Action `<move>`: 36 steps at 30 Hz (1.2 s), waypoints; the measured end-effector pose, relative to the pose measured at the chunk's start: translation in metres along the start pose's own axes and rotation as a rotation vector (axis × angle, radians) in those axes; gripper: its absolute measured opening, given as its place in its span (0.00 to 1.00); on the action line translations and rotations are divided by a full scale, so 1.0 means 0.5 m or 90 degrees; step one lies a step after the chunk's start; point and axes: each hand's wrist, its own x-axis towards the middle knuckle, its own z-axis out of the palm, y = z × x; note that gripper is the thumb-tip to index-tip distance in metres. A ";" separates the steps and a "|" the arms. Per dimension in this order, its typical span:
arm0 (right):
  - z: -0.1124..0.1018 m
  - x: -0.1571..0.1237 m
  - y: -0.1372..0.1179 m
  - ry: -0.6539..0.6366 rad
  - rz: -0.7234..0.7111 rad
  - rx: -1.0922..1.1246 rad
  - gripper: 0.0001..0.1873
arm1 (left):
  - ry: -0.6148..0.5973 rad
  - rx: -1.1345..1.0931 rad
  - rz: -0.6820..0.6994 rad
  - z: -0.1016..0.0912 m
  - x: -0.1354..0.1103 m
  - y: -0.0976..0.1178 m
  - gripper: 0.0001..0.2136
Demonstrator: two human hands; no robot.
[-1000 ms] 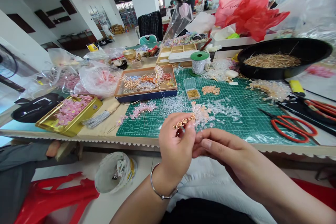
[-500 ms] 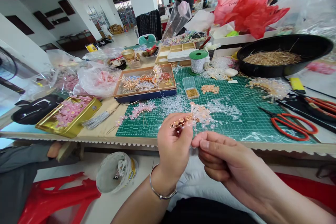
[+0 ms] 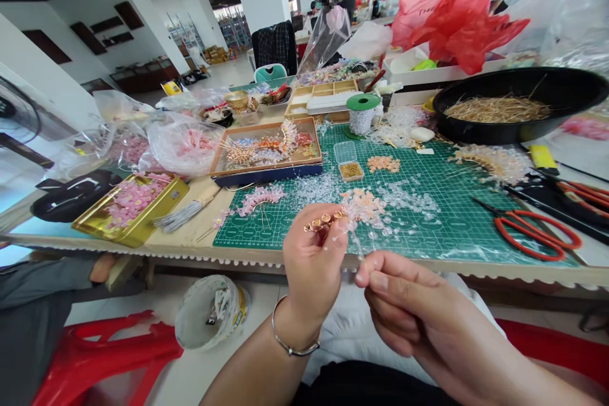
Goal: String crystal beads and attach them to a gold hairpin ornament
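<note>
My left hand (image 3: 314, 260) is closed around a gold-coloured hair ornament (image 3: 364, 204). Its rounded gold pieces show above the fingers, and a cluster of peach and clear flowers sticks out to the right. Lower and to the right, the thumb and forefinger of my right hand (image 3: 404, 295) pinch the end of a thin clear strand (image 3: 358, 247) that runs up to the ornament. Just beyond my hands, loose clear beads (image 3: 409, 200) lie scattered on a green cutting mat (image 3: 457, 228). Near them are peach flower pieces (image 3: 383, 163) and a small box of gold beads (image 3: 351, 171).
Red-handled scissors (image 3: 535, 231) lie at the mat's right, below a black basin (image 3: 523, 130). A pink beaded piece (image 3: 259, 200), a gold tin (image 3: 133, 235) of pink flowers and a tray (image 3: 266, 172) are leftward. A bucket (image 3: 209, 314) stands below the table edge.
My right hand has moved slightly down and right, away from my left hand, so more of the clear strand shows between them. The left hand still holds the ornament.
</note>
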 end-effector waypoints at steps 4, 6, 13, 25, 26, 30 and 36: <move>-0.006 -0.014 -0.005 0.038 -0.057 -0.240 0.12 | 0.018 0.037 0.023 0.000 0.008 0.000 0.05; -0.008 -0.025 -0.008 0.084 -0.103 -0.403 0.14 | 0.019 0.067 0.058 0.000 0.011 0.001 0.06; -0.006 -0.023 -0.047 0.084 -0.093 -0.569 0.13 | 0.015 0.180 0.211 0.000 0.013 0.020 0.09; 0.007 0.017 -0.067 0.147 -0.168 -0.410 0.09 | -0.015 0.220 0.225 0.001 0.005 0.022 0.10; 0.010 0.021 -0.065 0.174 -0.181 -0.400 0.10 | -0.013 0.213 0.209 0.002 0.005 0.023 0.10; 0.023 0.035 -0.053 0.261 -0.269 -0.433 0.10 | -0.021 0.144 0.069 0.006 0.005 0.025 0.04; 0.024 0.050 -0.036 0.337 -0.363 -0.532 0.08 | -0.071 0.010 -0.127 0.006 0.000 0.019 0.04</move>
